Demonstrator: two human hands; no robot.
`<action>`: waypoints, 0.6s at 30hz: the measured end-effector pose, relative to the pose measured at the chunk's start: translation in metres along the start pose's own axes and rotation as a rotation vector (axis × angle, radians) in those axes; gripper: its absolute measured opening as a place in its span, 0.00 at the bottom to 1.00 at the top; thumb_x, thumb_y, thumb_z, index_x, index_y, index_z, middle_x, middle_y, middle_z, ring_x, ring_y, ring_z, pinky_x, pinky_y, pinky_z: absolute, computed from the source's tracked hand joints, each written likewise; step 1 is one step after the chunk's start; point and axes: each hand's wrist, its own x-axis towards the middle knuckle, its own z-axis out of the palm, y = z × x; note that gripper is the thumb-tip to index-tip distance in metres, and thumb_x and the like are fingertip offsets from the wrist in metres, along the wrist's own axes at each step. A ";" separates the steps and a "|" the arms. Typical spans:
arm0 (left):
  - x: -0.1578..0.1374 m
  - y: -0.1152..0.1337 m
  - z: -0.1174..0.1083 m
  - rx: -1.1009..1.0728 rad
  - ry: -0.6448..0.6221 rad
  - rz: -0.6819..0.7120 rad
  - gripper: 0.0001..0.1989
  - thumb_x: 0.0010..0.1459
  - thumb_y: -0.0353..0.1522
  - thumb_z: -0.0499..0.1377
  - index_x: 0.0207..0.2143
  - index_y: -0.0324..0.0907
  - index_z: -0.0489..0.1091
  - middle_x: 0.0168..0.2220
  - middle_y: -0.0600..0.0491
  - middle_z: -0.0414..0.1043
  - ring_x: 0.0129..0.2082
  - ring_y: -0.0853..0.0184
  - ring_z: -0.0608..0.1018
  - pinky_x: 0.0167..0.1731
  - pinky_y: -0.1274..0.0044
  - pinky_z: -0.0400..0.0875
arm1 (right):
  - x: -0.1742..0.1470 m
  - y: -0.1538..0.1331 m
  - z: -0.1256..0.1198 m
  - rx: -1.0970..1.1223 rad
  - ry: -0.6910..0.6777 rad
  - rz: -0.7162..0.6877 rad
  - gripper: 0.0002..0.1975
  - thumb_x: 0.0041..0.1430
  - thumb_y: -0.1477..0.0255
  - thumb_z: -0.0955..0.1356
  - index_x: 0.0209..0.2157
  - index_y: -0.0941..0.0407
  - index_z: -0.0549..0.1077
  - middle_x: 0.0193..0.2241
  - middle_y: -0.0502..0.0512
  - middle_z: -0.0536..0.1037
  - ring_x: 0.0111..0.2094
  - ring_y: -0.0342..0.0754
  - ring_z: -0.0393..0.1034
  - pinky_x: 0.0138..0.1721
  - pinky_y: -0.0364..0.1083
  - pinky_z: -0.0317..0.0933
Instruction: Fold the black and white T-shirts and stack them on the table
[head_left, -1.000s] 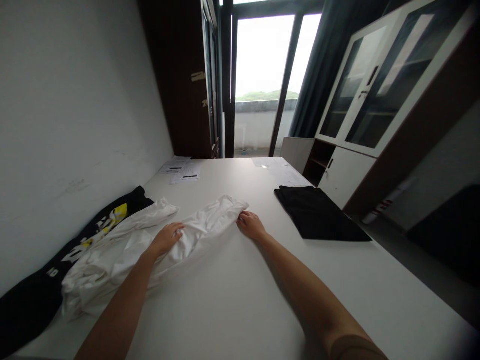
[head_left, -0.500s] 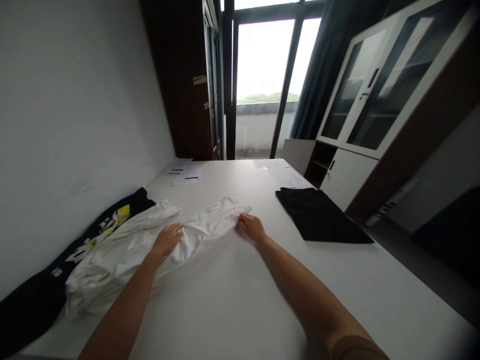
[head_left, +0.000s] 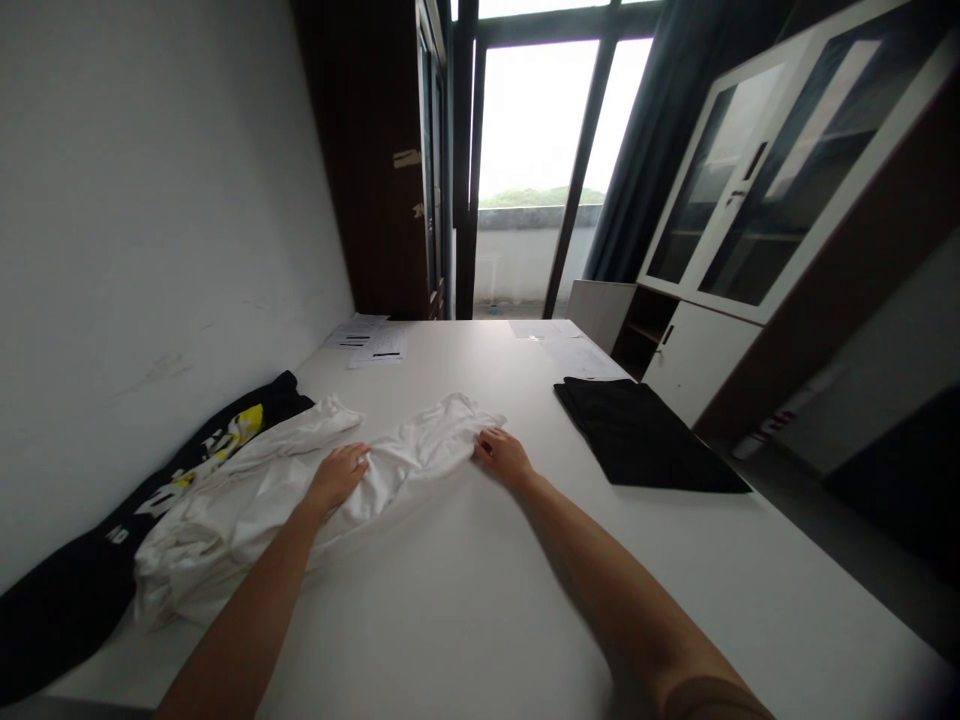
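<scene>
A crumpled white garment [head_left: 409, 450] lies spread across the table from the left towards the middle; its exact kind does not show. My left hand [head_left: 339, 476] rests on top of its near part, fingers stretched out and lying on the cloth. At the garment's right end, my right hand [head_left: 501, 455] has its fingers curled in a pinch on the edge of the cloth. The fabric between both hands is wrinkled, and part of the garment is hidden behind my left forearm.
Along the wall on the left lies a black garment [head_left: 75, 600] with a yellow and white print. A folded black cloth [head_left: 652, 435] sits on the right of the white table [head_left: 450, 620]. Paper sheets [head_left: 367, 342] lie at the far end. Cabinets [head_left: 720, 200] stand beyond the table.
The view has shifted very slightly. Both hands and the white garment stay almost in the same place.
</scene>
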 end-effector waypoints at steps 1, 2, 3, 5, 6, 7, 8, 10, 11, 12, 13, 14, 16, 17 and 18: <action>0.000 0.000 0.000 -0.002 0.000 -0.002 0.23 0.67 0.36 0.50 0.60 0.42 0.71 0.63 0.47 0.70 0.64 0.58 0.69 0.67 0.66 0.57 | 0.000 0.000 0.000 0.001 -0.008 0.000 0.07 0.67 0.70 0.66 0.32 0.54 0.72 0.34 0.53 0.77 0.40 0.48 0.69 0.43 0.43 0.59; 0.000 0.000 0.000 -0.004 0.002 -0.003 0.23 0.67 0.36 0.50 0.60 0.42 0.71 0.63 0.47 0.70 0.64 0.59 0.69 0.67 0.67 0.57 | 0.000 0.000 0.000 0.001 -0.015 0.002 0.08 0.67 0.70 0.66 0.32 0.54 0.73 0.34 0.53 0.77 0.40 0.48 0.70 0.42 0.43 0.59; 0.000 0.000 0.000 -0.006 0.005 -0.005 0.23 0.67 0.36 0.50 0.60 0.42 0.71 0.63 0.47 0.70 0.64 0.58 0.69 0.66 0.66 0.57 | 0.000 0.000 0.000 0.002 -0.019 0.004 0.08 0.67 0.69 0.66 0.32 0.54 0.73 0.34 0.53 0.77 0.39 0.48 0.70 0.42 0.43 0.59; 0.000 0.000 0.000 -0.012 0.006 -0.009 0.22 0.67 0.36 0.51 0.60 0.43 0.72 0.63 0.47 0.70 0.64 0.58 0.69 0.66 0.66 0.57 | -0.001 0.000 -0.001 0.001 -0.021 0.012 0.08 0.67 0.69 0.66 0.33 0.54 0.73 0.34 0.52 0.77 0.39 0.48 0.70 0.42 0.43 0.59; 0.000 0.000 0.000 -0.016 0.006 -0.011 0.22 0.67 0.36 0.51 0.60 0.43 0.72 0.63 0.47 0.70 0.64 0.58 0.69 0.66 0.66 0.57 | -0.001 0.000 -0.001 -0.001 -0.023 0.014 0.08 0.67 0.68 0.66 0.33 0.54 0.74 0.34 0.52 0.78 0.39 0.47 0.70 0.42 0.43 0.59; 0.000 0.000 0.000 -0.020 0.007 -0.012 0.22 0.67 0.36 0.51 0.59 0.43 0.72 0.63 0.47 0.70 0.64 0.58 0.69 0.66 0.66 0.57 | -0.001 0.000 -0.001 -0.003 -0.024 0.013 0.08 0.67 0.68 0.66 0.33 0.54 0.74 0.34 0.52 0.78 0.39 0.47 0.70 0.42 0.43 0.59; 0.000 0.000 0.000 -0.024 0.009 -0.010 0.22 0.67 0.36 0.51 0.59 0.43 0.72 0.63 0.47 0.70 0.64 0.58 0.69 0.66 0.66 0.57 | -0.001 0.000 -0.001 -0.005 -0.025 0.010 0.09 0.68 0.68 0.66 0.33 0.54 0.74 0.35 0.52 0.78 0.39 0.47 0.71 0.42 0.43 0.59; -0.001 0.001 -0.001 -0.031 0.014 0.000 0.22 0.67 0.36 0.51 0.59 0.42 0.72 0.63 0.47 0.70 0.64 0.58 0.69 0.66 0.66 0.57 | -0.001 -0.001 -0.001 -0.010 -0.030 0.005 0.10 0.69 0.67 0.65 0.33 0.54 0.74 0.35 0.52 0.79 0.39 0.47 0.71 0.42 0.43 0.59; 0.000 0.001 -0.001 -0.033 0.016 0.005 0.23 0.66 0.36 0.51 0.59 0.42 0.72 0.63 0.46 0.70 0.64 0.58 0.69 0.66 0.66 0.57 | -0.001 -0.002 -0.002 -0.012 -0.035 0.006 0.10 0.69 0.67 0.65 0.33 0.53 0.75 0.35 0.53 0.79 0.39 0.47 0.71 0.43 0.43 0.59; 0.000 0.001 -0.002 -0.034 0.015 0.006 0.23 0.66 0.36 0.51 0.59 0.41 0.72 0.63 0.46 0.71 0.64 0.58 0.69 0.66 0.66 0.58 | -0.001 -0.003 -0.002 -0.015 -0.041 0.010 0.11 0.69 0.66 0.65 0.33 0.53 0.75 0.35 0.53 0.79 0.39 0.48 0.72 0.43 0.43 0.59; 0.000 0.001 -0.002 -0.035 0.013 0.004 0.23 0.66 0.36 0.51 0.59 0.41 0.72 0.63 0.46 0.71 0.64 0.58 0.70 0.66 0.66 0.58 | -0.001 -0.004 -0.002 -0.018 -0.046 0.015 0.11 0.69 0.66 0.65 0.33 0.53 0.75 0.36 0.53 0.79 0.39 0.48 0.72 0.43 0.43 0.59; 0.000 0.002 -0.002 -0.036 0.010 0.001 0.22 0.66 0.35 0.51 0.59 0.42 0.72 0.63 0.46 0.71 0.63 0.58 0.70 0.66 0.66 0.58 | -0.001 -0.004 -0.003 -0.020 -0.050 0.020 0.11 0.69 0.66 0.65 0.34 0.53 0.75 0.36 0.53 0.80 0.39 0.48 0.72 0.43 0.43 0.59; 0.000 0.003 -0.003 -0.033 0.007 -0.013 0.22 0.66 0.35 0.51 0.59 0.42 0.73 0.63 0.47 0.71 0.63 0.58 0.70 0.67 0.66 0.57 | -0.001 -0.005 -0.004 -0.020 -0.052 0.024 0.11 0.69 0.66 0.65 0.34 0.53 0.76 0.36 0.53 0.80 0.39 0.48 0.72 0.42 0.43 0.59; 0.000 0.004 -0.003 -0.030 0.009 -0.020 0.22 0.66 0.35 0.51 0.59 0.43 0.73 0.63 0.47 0.71 0.63 0.59 0.70 0.67 0.66 0.57 | -0.001 -0.005 -0.005 -0.019 -0.051 0.023 0.11 0.69 0.66 0.65 0.34 0.53 0.76 0.36 0.53 0.80 0.39 0.48 0.72 0.42 0.42 0.59; 0.000 0.005 -0.003 -0.029 0.012 -0.024 0.22 0.66 0.34 0.52 0.58 0.43 0.73 0.63 0.47 0.71 0.63 0.59 0.70 0.66 0.66 0.58 | -0.001 -0.005 -0.006 -0.019 -0.050 0.022 0.11 0.69 0.67 0.65 0.33 0.53 0.76 0.35 0.53 0.80 0.39 0.48 0.72 0.42 0.43 0.59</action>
